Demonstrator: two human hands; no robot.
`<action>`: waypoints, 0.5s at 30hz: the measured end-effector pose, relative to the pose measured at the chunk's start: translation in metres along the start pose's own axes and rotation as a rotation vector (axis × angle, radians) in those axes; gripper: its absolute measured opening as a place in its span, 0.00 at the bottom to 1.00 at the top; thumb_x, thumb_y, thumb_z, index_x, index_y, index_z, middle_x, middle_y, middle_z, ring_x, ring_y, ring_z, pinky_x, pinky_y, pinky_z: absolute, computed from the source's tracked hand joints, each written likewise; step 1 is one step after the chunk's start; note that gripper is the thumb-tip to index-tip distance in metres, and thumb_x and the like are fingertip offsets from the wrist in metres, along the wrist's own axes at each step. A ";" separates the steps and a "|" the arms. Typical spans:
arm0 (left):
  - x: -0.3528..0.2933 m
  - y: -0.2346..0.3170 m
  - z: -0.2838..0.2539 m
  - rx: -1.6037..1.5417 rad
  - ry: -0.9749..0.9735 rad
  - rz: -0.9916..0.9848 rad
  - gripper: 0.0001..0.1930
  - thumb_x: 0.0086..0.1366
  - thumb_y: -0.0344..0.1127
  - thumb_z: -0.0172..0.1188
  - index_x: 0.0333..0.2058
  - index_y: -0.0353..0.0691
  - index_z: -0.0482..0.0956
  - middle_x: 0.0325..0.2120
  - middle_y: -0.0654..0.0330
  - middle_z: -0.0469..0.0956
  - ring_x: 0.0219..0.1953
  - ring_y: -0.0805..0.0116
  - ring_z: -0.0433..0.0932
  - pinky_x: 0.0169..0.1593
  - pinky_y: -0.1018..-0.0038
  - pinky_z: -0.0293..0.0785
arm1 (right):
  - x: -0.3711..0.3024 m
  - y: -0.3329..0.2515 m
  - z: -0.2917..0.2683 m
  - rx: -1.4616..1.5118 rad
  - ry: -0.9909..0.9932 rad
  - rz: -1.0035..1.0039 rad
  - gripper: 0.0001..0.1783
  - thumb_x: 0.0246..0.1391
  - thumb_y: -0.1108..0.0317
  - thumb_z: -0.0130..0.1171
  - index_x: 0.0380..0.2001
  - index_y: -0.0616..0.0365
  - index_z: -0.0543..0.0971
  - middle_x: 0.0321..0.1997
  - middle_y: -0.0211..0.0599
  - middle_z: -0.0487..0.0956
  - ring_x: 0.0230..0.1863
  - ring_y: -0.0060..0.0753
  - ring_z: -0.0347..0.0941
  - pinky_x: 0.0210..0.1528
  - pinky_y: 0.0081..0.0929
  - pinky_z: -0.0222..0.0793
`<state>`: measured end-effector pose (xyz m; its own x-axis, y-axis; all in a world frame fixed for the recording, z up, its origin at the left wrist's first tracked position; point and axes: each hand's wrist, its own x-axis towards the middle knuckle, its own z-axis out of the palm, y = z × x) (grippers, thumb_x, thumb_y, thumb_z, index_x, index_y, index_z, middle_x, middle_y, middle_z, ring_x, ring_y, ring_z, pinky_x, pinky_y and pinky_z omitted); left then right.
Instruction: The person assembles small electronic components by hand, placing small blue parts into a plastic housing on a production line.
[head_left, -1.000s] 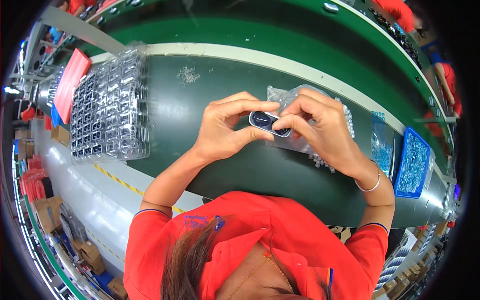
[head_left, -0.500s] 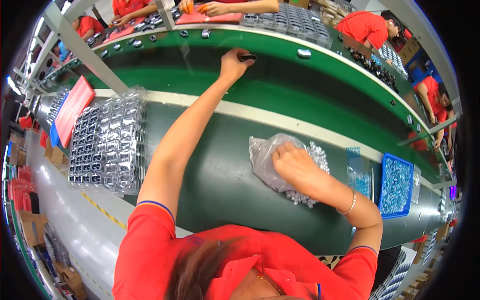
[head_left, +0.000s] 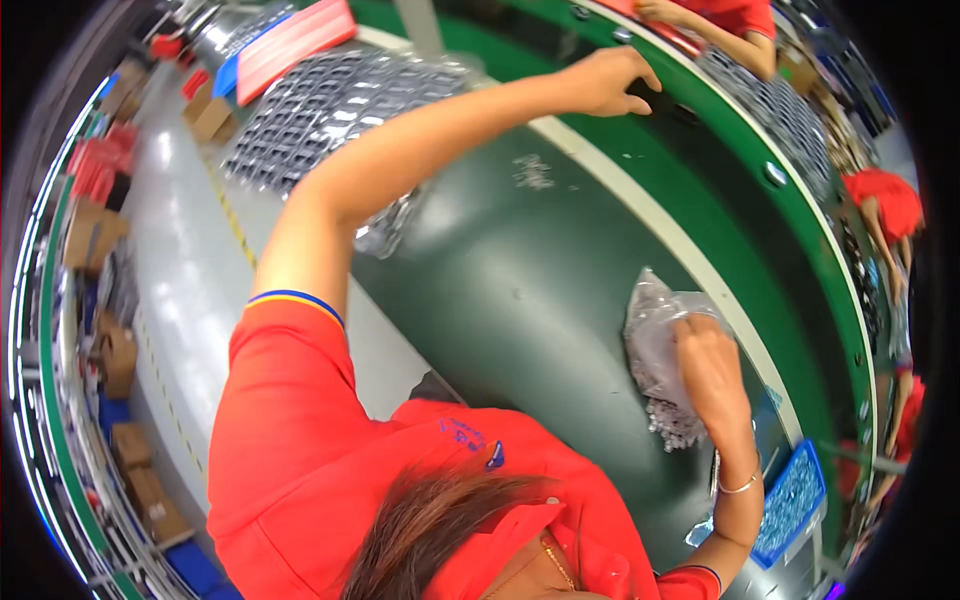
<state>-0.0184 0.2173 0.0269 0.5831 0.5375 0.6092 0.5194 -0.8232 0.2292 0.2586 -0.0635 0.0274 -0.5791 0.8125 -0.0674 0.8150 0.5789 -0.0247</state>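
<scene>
My left hand reaches out over the green conveyor belt, its thumb and fingers apart with nothing between them. Just past the fingertips a small dark part lies on the belt. On the dark green worktable, my right hand is curled closed on a clear plastic bag. Small clear pieces spill out beside the bag, next to the wrist. The fingertips of this hand are partly hidden in the plastic.
Stacked clear plastic trays stand under my left forearm, beside a red board. A blue bin of small light-blue pieces sits beyond my right wrist. Silvery parts lie along the belt; across it, a person in red bends forward.
My view has swung to the right. My left hand has let go of the small dark part, which now lies on the belt. The right hand stays at the bag.
</scene>
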 end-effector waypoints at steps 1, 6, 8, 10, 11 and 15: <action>-0.023 0.003 -0.034 -0.010 -0.013 0.054 0.19 0.57 0.41 0.69 0.46 0.41 0.83 0.46 0.51 0.80 0.50 0.52 0.77 0.57 0.61 0.72 | 0.001 0.003 0.003 0.009 -0.017 0.038 0.05 0.50 0.79 0.54 0.32 0.68 0.75 0.36 0.54 0.75 0.39 0.57 0.75 0.40 0.48 0.72; -0.179 -0.025 -0.192 0.137 -0.100 -0.389 0.16 0.64 0.34 0.64 0.50 0.40 0.80 0.45 0.57 0.82 0.48 0.64 0.80 0.53 0.67 0.76 | -0.006 -0.010 -0.002 0.034 0.018 0.022 0.04 0.50 0.80 0.54 0.32 0.68 0.74 0.36 0.53 0.75 0.40 0.58 0.74 0.41 0.48 0.71; -0.230 -0.027 -0.241 0.210 -0.261 -0.605 0.15 0.64 0.32 0.63 0.50 0.40 0.80 0.46 0.57 0.82 0.49 0.65 0.80 0.53 0.67 0.76 | -0.007 -0.011 -0.004 -0.010 0.013 0.016 0.04 0.49 0.81 0.54 0.31 0.68 0.74 0.35 0.52 0.75 0.40 0.57 0.74 0.41 0.47 0.71; -0.275 -0.026 -0.266 0.113 -0.331 -0.745 0.14 0.63 0.29 0.62 0.48 0.39 0.80 0.45 0.57 0.82 0.50 0.62 0.79 0.55 0.65 0.74 | -0.008 -0.012 -0.005 -0.029 0.007 0.009 0.05 0.48 0.81 0.54 0.31 0.68 0.74 0.35 0.52 0.75 0.40 0.57 0.74 0.41 0.47 0.71; -0.291 -0.028 -0.270 0.113 -0.333 -0.750 0.14 0.63 0.29 0.62 0.48 0.39 0.80 0.45 0.57 0.82 0.50 0.62 0.79 0.55 0.65 0.74 | -0.009 -0.012 -0.005 -0.067 -0.001 -0.006 0.05 0.47 0.81 0.54 0.30 0.67 0.75 0.34 0.51 0.75 0.40 0.56 0.74 0.41 0.46 0.71; -0.326 -0.027 -0.270 0.233 -0.417 -0.524 0.14 0.60 0.27 0.63 0.46 0.38 0.81 0.46 0.56 0.81 0.51 0.57 0.78 0.57 0.64 0.72 | -0.012 -0.010 -0.003 -0.186 -0.032 -0.030 0.05 0.45 0.82 0.54 0.29 0.66 0.75 0.34 0.50 0.75 0.40 0.52 0.74 0.41 0.44 0.71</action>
<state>-0.3914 0.0148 0.0270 0.3864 0.9156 0.1111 0.8900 -0.4018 0.2155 0.2576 -0.0789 0.0316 -0.5999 0.7937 -0.1012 0.7781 0.6081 0.1570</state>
